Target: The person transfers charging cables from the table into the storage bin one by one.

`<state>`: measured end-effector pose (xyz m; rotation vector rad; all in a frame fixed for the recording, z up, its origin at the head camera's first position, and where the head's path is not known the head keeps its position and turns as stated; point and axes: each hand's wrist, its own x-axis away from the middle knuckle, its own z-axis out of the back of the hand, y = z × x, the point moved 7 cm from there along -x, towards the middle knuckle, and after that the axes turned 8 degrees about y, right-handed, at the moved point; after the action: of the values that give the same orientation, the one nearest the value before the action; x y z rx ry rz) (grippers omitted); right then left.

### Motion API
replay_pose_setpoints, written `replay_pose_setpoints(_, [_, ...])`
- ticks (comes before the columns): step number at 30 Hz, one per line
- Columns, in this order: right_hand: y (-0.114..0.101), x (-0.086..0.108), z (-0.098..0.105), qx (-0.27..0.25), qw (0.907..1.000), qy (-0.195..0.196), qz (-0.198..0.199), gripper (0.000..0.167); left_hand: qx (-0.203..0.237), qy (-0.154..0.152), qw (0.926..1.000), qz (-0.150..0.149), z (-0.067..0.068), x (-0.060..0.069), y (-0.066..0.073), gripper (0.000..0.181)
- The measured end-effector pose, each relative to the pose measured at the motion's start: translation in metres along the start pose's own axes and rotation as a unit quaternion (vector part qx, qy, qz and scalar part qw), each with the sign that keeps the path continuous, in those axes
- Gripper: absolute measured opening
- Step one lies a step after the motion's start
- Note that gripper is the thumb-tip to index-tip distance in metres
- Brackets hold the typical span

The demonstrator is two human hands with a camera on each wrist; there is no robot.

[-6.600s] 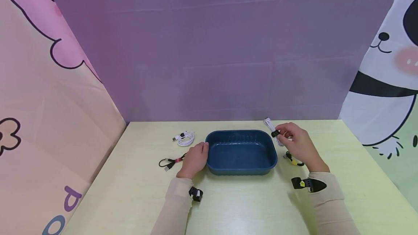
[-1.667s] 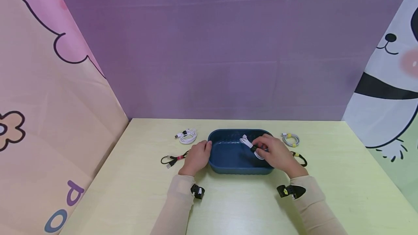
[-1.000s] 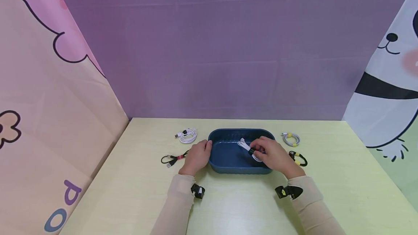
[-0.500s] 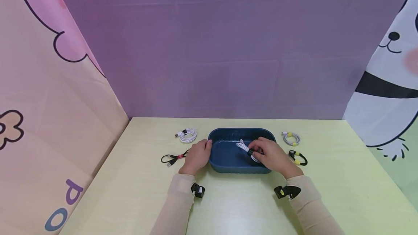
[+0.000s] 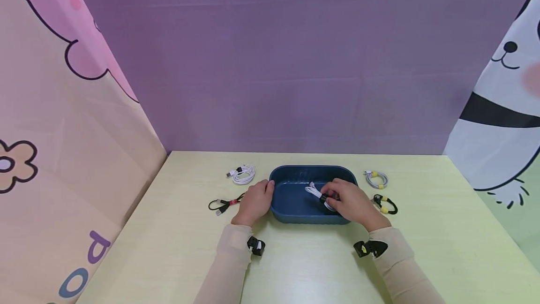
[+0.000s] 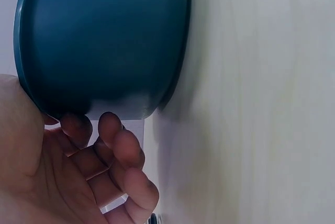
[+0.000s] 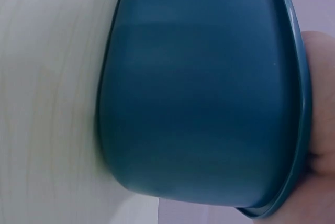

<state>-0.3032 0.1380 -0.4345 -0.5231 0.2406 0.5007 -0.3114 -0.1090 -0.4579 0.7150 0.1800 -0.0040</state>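
Pinches white cable [image 5: 313, 190] w/ R hand [image 5: 351, 200] inside blue tray [image 5: 310, 219].
Grips tray's L end w/ L hand [image 5: 254, 201], apart from R one, near blk cable [image 5: 222, 209] on tabletop [image 5: 295, 266].

1. You are in what looks like a makeshift recording booth; the wider room cannot be told.
2. Behind your pale wood-grain counter [image 5: 295, 264]: a creased purple backdrop [image 5: 270, 60].
3. Flanking you: a pinkish cartoon hanging [image 5: 88, 144] on your left, a panda-printed hanging [image 5: 493, 147] on your right.
4. On your wrists: small black camera units [image 5: 255, 246].
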Motion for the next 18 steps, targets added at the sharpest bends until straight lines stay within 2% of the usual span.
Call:
replay_pose_setpoints(7, [-0.0011, 0.0002, -0.0018, 0.027, 0.9996, -0.011, 0.006, 0.017, -0.002, -0.001, 1.0000, 0.004, 0.0002, 0.0002, 0.0004, 0.039])
replay_pose_setpoints(18, [0.0005, -0.0007, -0.0044, 0.034, 0.9989, -0.033, -0.007, 0.018, -0.004, -0.001, 1.0000, 0.001, 0.0008, 0.0014, 0.0005, 0.038])
